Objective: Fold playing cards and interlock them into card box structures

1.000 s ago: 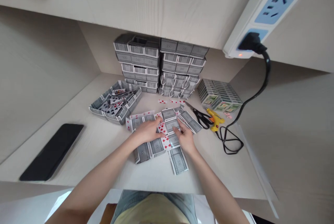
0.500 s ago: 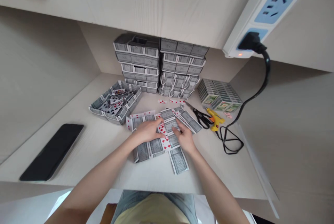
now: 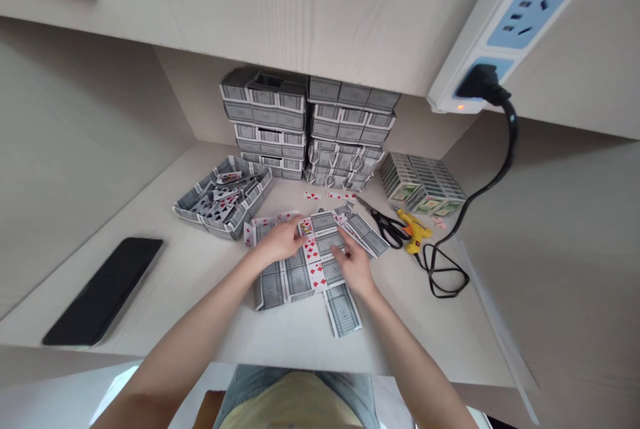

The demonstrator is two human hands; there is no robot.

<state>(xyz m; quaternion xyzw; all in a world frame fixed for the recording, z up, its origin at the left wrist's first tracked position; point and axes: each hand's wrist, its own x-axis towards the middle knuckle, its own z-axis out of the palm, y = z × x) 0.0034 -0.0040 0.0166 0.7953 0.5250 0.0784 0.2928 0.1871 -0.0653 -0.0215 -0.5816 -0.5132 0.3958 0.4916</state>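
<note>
A sheet of joined playing cards (image 3: 327,242), mostly grey backs with a column of red faces, lies in front of me. My left hand (image 3: 281,242) grips its upper left edge, thumb and forefinger at the face-up column. At the right edge, my right hand (image 3: 357,267) is closed on the sheet, its thumb over the card backs. More joined cards (image 3: 273,290) with folded-up edges lie under and left of the sheet. A separate card piece (image 3: 343,309) sticks out below my right hand, and another strip (image 3: 367,234) lies beyond it. Some fingertips are hidden.
Stacked card boxes (image 3: 265,109) stand at the back, beside an open card tray (image 3: 235,229) of loose cards. Black scissors (image 3: 390,229), a yellow glue gun (image 3: 414,230) with its cord, and card packs (image 3: 425,182) are right. A dark phone (image 3: 103,292) lies left.
My left hand has moved up and slightly left along the cards, uncovering more of the red-faced column. The right hand stays nearly where it was, and the sheet lies flatter.
</note>
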